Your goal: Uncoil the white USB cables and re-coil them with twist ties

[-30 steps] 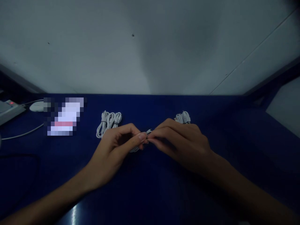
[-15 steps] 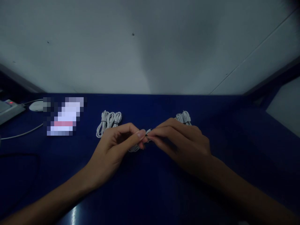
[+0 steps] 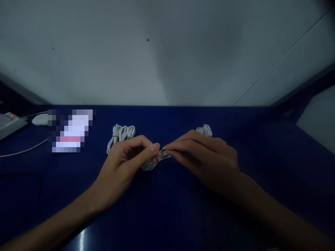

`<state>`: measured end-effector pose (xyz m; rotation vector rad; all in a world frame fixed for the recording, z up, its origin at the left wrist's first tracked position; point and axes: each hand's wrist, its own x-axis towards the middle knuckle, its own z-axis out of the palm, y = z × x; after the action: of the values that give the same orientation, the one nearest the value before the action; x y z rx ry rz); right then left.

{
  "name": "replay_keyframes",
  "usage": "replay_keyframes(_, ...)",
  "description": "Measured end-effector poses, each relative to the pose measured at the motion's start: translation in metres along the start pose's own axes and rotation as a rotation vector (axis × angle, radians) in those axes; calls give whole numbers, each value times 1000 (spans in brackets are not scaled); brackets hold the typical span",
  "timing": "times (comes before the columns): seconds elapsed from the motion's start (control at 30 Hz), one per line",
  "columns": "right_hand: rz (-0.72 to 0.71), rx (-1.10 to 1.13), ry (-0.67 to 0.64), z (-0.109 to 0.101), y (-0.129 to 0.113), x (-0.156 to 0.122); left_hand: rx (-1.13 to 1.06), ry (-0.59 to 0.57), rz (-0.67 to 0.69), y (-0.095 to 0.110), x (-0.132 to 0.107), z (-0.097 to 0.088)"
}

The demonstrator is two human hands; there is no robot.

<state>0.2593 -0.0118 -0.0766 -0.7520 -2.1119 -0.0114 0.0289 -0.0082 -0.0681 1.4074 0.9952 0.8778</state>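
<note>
White cable bundle [image 3: 148, 166] | left hand [image 3: 120, 164]: gripping it | right hand [image 3: 211, 158]: pinched narrow (contents unclear)

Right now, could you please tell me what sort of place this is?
Probably an indoor workbench: a blue tabletop backed by a pale panel, with tied white cable bundles on it and what looks like a power strip, red light lit, at left.

Left hand [image 3: 124, 158] and right hand [image 3: 208, 155] pinch a coiled white cable [image 3: 149, 165] between them over the blue worktop [image 3: 167, 216]. Tied white cable bundles [image 3: 127, 132] lie beyond the left hand; another bundle [image 3: 205, 130] lies beyond the right.
</note>
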Motion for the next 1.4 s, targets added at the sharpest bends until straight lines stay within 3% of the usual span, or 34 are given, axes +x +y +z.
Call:
replay_keyframes(0.4, 53, -73, 18, -4, 4, 0, 13, 44, 29, 0, 1, -3)
replay_keyframes(0.77, -56, -182, -63, -6, 15, -10, 94, 54, 58, -2, -1, -4)
replay_keyframes(1.0, -195, -293, -12, -8, 15, -5, 105, 73, 76, -2, 1, -5)
replay_keyframes(1.17, -232, -403, -46, -7, 14, -4, 116, 70, 71, -5, 1, -6)
replay_keyframes(1.27, -167, -387, -56, -9, 13, -3, 112, 78, 71, -6, 3, -7)
replay_keyframes(1.4, 75, -212, 25, -11, 9, 1, 95, 33, 63, -3, 2, -7)
